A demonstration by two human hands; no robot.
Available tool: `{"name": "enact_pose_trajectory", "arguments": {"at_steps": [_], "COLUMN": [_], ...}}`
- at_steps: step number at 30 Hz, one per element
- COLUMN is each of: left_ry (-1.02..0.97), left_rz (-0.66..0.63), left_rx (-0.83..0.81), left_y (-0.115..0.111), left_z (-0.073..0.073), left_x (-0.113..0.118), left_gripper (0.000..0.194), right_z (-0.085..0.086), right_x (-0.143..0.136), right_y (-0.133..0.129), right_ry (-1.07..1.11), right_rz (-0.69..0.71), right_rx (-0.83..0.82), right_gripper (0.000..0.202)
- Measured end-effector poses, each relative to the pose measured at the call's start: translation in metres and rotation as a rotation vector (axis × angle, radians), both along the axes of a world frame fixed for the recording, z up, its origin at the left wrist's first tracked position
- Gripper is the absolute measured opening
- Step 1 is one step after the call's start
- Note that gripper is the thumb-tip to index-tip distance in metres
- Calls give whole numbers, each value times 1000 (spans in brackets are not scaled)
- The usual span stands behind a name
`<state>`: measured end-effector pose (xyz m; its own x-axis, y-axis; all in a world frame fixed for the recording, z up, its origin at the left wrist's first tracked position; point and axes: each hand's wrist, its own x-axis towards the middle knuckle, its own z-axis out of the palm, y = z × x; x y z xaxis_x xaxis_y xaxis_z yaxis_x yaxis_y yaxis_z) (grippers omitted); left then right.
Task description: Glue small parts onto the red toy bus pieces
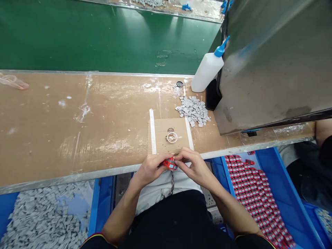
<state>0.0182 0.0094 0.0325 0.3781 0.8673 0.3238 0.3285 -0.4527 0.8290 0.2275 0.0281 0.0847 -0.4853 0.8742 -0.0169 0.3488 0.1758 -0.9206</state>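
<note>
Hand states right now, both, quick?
Left hand: closed on the red toy car.
Right hand: fingertips pinched at the car's edge; any small part between them can't be told.

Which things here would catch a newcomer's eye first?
Probably the rows of small red toy cars filling a blue plastic bin below the table, on the right. Next, the translucent white plastic bottle with a blue nozzle, standing near the large metal box, just beyond a heap of small grey pieces. Centrally, both hands meet at one red toy car, held by the left hand.
</note>
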Motion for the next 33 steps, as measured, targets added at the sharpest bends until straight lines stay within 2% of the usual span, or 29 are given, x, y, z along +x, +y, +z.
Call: {"name": "enact_pose_trajectory", "arguments": {"at_steps": [5, 8, 13, 16, 19, 22, 24, 26, 28, 30, 33], "left_ry": [47, 83, 100, 83, -20, -190, -270, -292, -284, -276, -274], "left_rz": [-56, -84, -137, -116, -38, 90, 153, 132, 70, 56, 138], "left_rx": [-25, -40, 42, 100, 154, 183, 193, 128, 7, -87, -116], "left_y": [1, 1, 2, 2, -2, -9, -15, -21, -27, -31, -36], "left_z": [4, 6, 2, 1, 2, 3, 5, 11, 20, 31, 43], "left_x": [1, 1, -2, -3, 2, 12, 18, 21, 21, 19, 19], "left_gripper": [22, 18, 17, 18, 18, 22, 22, 26, 31, 27, 14], "right_z": [3, 8, 7, 6, 5, 0, -4, -7, -8, -6, 3], "right_x": [7, 9, 7, 6, 7, 3, -1, -4, -4, 0, 5], "right_y": [8, 14, 20, 21, 12, -7, -23, -35, -41, -42, -39], "right_ry": [23, -46, -120, -123, 22, 304, 411, 398, 311, 213, 126], "right_rz": [67, 144, 205, 169, 71, -36, -92, -183, -261, -256, -180], "right_rx": [-188, -192, -151, -97, -137, -288, -316, -216, -49, 110, 263], "right_gripper": [8, 9, 15, 18, 5, 34, 42, 37, 34, 38, 45]}}
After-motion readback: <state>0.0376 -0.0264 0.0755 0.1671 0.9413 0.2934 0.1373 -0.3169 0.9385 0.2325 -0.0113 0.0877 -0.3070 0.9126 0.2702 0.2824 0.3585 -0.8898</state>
